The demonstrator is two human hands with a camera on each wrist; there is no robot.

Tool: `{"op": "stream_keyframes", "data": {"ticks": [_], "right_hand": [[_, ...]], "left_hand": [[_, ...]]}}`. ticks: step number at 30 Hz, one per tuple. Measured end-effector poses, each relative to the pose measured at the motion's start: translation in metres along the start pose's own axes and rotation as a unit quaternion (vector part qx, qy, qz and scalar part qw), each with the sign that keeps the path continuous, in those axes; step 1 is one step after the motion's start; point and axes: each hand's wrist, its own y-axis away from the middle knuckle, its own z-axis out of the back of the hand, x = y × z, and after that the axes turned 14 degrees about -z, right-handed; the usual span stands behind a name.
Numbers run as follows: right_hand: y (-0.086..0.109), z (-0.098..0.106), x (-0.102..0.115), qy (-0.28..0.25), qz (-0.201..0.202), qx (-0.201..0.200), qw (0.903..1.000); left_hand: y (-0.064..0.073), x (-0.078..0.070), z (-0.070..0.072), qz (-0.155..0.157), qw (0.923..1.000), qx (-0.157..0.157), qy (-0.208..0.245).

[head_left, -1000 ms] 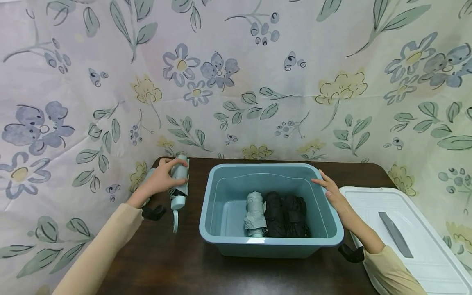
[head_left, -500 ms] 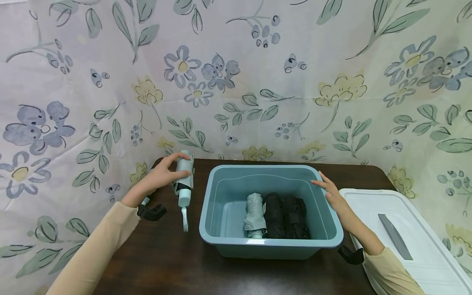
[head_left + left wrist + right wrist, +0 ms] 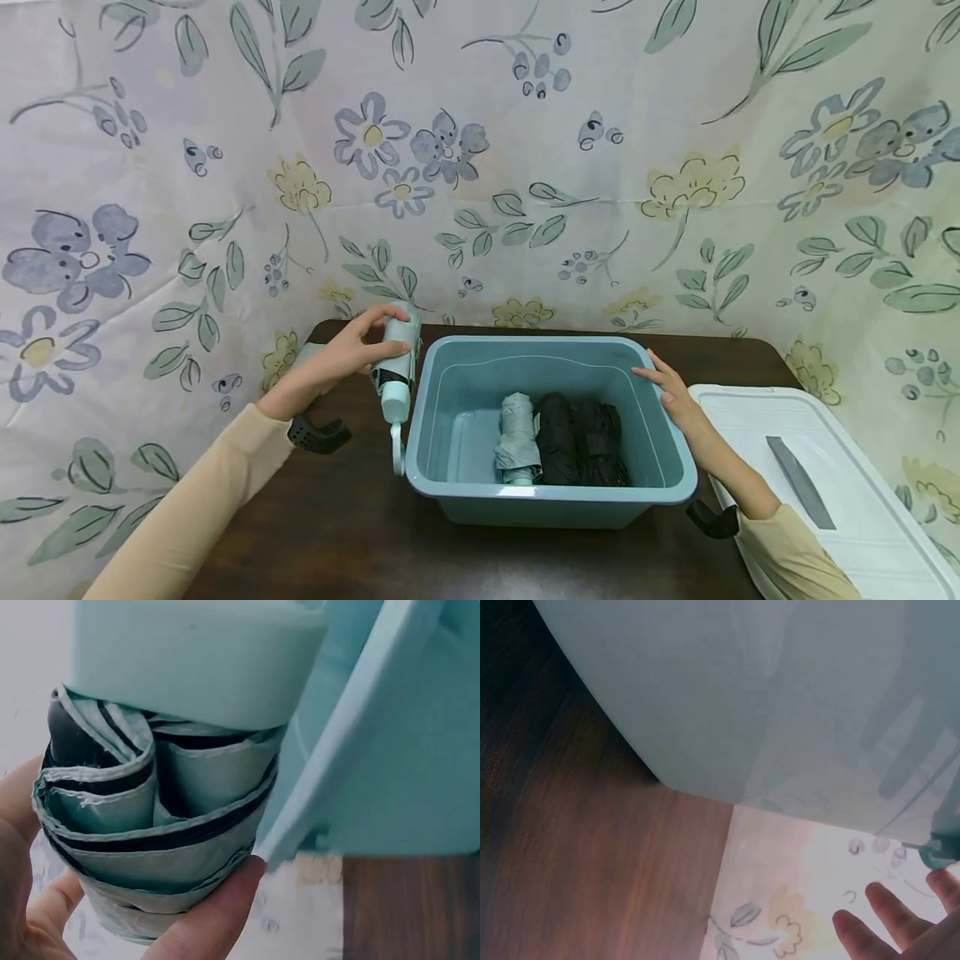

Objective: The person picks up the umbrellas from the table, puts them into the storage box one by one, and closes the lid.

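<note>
My left hand [image 3: 347, 360] grips a folded mint-green umbrella [image 3: 397, 354] beside the bin's left rim, its handle and wrist strap pointing down toward me. In the left wrist view the folded canopy [image 3: 172, 855] shows dark lining, with thumb and fingers curled round it and the bin's rim [image 3: 341, 742] close by. My right hand [image 3: 675, 396] rests on the right rim of the blue plastic bin [image 3: 540, 510], fingers fairly straight. Inside the bin, side by side, lie a light-green folded umbrella [image 3: 517, 442] and two black folded umbrellas [image 3: 557, 437].
A white lid [image 3: 862, 467] with a grey strip [image 3: 801, 482] lies right of the bin. Behind my left wrist, another light-green item [image 3: 309, 353] is partly hidden. The dark wooden table [image 3: 330, 533] backs onto a floral cloth [image 3: 480, 167].
My left hand has carried the mint-green umbrella rightward, from the table's left side to the bin's left rim. The right hand has stayed on the right rim.
</note>
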Motion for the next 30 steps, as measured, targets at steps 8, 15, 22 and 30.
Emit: {"op": "stream_keyframes", "data": {"ticks": [8,15,22,30], "right_hand": [[0.000,0.000,0.001,-0.002,0.003,0.000,1.0000],[0.002,0.000,0.000,0.000,0.005,0.004,1.0000],[0.001,0.000,0.000,-0.001,0.001,0.005,1.0000],[0.000,0.000,-0.001,0.000,-0.003,0.005,1.0000]], "left_hand": [[-0.010,-0.014,-0.025,-0.015,0.9994,0.031,-0.002],[-0.017,-0.020,-0.043,-0.016,0.9990,0.039,0.013],[-0.022,-0.020,-0.060,-0.010,0.9993,0.035,0.013],[-0.029,-0.018,-0.077,0.018,0.9976,0.056,0.038]]}}
